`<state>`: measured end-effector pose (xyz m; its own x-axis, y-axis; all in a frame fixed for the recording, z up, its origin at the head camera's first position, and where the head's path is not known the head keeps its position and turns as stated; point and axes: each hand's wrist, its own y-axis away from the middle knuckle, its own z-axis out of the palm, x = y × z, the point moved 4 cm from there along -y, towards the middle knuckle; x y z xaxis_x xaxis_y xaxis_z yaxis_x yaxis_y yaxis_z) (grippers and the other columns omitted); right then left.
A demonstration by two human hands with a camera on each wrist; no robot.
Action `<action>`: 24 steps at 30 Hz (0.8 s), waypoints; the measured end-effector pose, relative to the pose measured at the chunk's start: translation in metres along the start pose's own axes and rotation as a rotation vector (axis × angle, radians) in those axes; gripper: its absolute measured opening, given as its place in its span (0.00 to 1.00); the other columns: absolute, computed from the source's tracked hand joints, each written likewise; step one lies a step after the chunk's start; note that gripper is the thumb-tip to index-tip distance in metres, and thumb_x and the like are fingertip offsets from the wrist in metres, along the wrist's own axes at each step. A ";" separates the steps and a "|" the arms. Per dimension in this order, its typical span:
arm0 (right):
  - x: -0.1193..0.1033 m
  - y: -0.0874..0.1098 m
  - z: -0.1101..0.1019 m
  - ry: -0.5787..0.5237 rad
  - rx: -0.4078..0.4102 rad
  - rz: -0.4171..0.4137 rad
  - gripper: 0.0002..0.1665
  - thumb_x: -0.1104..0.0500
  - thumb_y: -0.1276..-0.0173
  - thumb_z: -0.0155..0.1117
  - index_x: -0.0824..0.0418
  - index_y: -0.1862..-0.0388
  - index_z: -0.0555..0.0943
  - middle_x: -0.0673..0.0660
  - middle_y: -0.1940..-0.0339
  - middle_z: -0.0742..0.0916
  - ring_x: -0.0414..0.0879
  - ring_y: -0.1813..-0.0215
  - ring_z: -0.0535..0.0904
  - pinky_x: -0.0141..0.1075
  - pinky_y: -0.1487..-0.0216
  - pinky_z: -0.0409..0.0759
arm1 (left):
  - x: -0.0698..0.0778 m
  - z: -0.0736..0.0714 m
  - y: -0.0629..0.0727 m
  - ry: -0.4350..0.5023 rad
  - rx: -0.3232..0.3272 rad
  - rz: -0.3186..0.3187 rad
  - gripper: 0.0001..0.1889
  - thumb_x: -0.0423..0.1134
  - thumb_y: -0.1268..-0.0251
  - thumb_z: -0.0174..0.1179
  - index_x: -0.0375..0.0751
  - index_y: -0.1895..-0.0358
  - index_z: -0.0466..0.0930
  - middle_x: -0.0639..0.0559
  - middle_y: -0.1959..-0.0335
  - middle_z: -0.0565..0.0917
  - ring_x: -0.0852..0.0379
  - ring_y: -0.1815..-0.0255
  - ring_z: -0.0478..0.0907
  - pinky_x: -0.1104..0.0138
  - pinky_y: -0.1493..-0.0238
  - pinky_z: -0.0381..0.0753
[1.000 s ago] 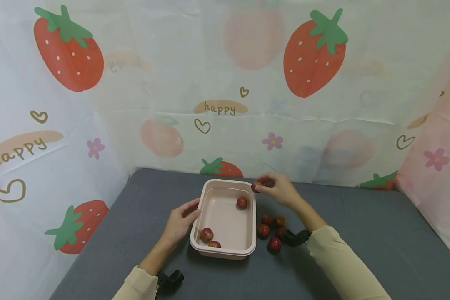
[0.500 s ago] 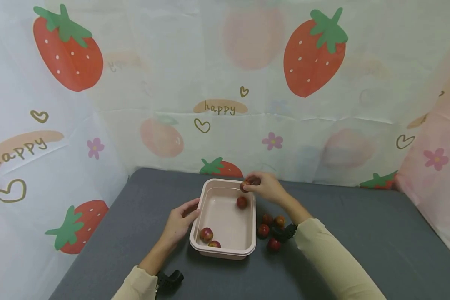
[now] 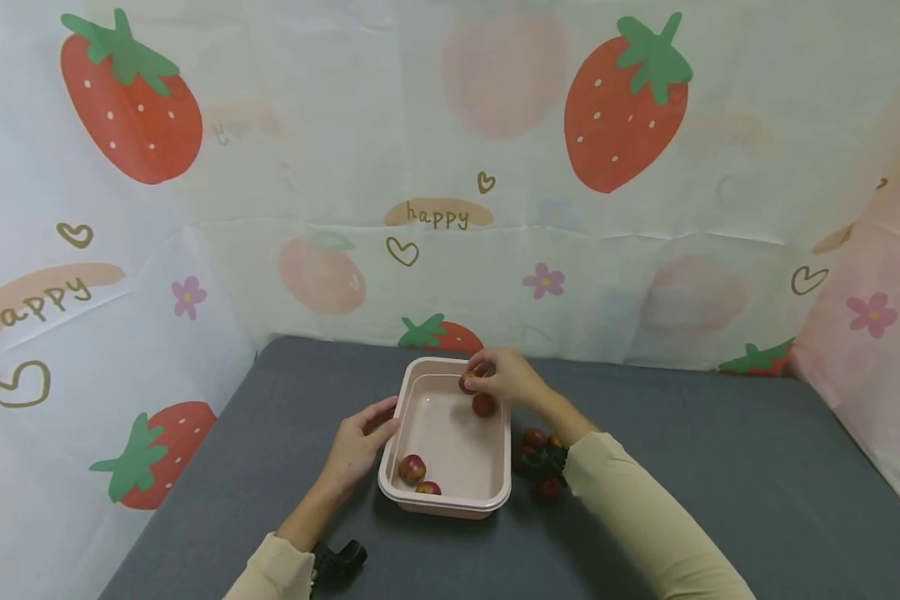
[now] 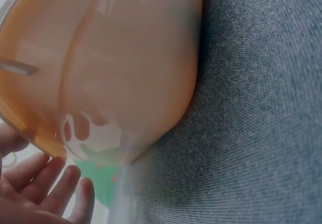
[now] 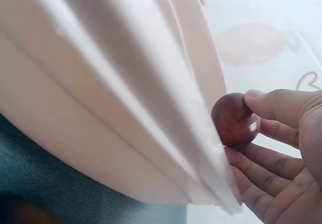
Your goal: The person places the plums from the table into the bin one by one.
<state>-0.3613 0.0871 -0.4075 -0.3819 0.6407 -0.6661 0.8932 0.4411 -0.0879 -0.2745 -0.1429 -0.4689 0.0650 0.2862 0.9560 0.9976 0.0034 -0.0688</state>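
A pale pink rectangular plastic tub (image 3: 445, 504) stands on the table. My left hand (image 3: 362, 439) rests against its left rim, fingers fairly straight in the left wrist view. My right hand (image 3: 508, 379) is over the tub's far right corner and pinches a plum (image 5: 235, 121), dark red and glossy, between thumb and fingers. Just below that hand, another plum (image 3: 483, 405) lies in the tub. Two more, one reddish-yellow plum (image 3: 412, 468) and a second plum (image 3: 428, 488) partly hidden by the near rim, sit in the near left corner.
Several loose plums (image 3: 534, 438) lie on the grey tabletop (image 3: 682, 467) right of the tub, partly hidden by the right wrist and its black camera mount (image 3: 543, 461). A strawberry-print curtain (image 3: 450, 275) hangs behind the table's far edge.
My right hand has carried its plum leftward from outside the tub's right rim to over its far right corner. The left hand and the tub have stayed in place.
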 end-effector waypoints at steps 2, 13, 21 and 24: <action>0.000 -0.001 0.003 -0.001 -0.001 -0.006 0.14 0.56 0.37 0.70 0.63 0.56 0.84 0.60 0.61 0.88 0.48 0.59 0.85 0.40 0.55 0.83 | 0.000 0.000 0.000 -0.003 0.001 0.000 0.22 0.40 0.29 0.57 0.40 0.35 0.74 0.40 0.37 0.79 0.43 0.34 0.74 0.50 0.34 0.72; -0.001 0.000 0.009 0.006 -0.005 0.005 0.13 0.57 0.36 0.69 0.63 0.57 0.84 0.60 0.60 0.89 0.49 0.56 0.86 0.41 0.52 0.84 | -0.002 0.001 -0.002 0.013 0.001 -0.003 0.21 0.39 0.29 0.57 0.40 0.35 0.74 0.40 0.37 0.79 0.44 0.34 0.74 0.50 0.34 0.72; 0.002 -0.002 0.011 0.062 0.011 0.009 0.14 0.56 0.37 0.70 0.62 0.56 0.84 0.58 0.61 0.89 0.47 0.57 0.85 0.41 0.52 0.83 | -0.002 0.001 -0.001 -0.002 -0.003 0.003 0.23 0.41 0.29 0.57 0.39 0.34 0.72 0.40 0.36 0.78 0.43 0.34 0.74 0.49 0.34 0.72; 0.003 -0.003 0.012 0.077 0.012 0.022 0.14 0.55 0.37 0.70 0.62 0.56 0.84 0.58 0.60 0.89 0.47 0.57 0.85 0.41 0.52 0.83 | -0.002 0.001 -0.002 -0.001 -0.003 0.009 0.23 0.41 0.29 0.57 0.38 0.34 0.72 0.39 0.36 0.77 0.43 0.34 0.74 0.49 0.34 0.72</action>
<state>-0.3624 0.0797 -0.4184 -0.3786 0.6971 -0.6088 0.9042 0.4189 -0.0827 -0.2763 -0.1431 -0.4713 0.0740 0.2872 0.9550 0.9971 -0.0025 -0.0765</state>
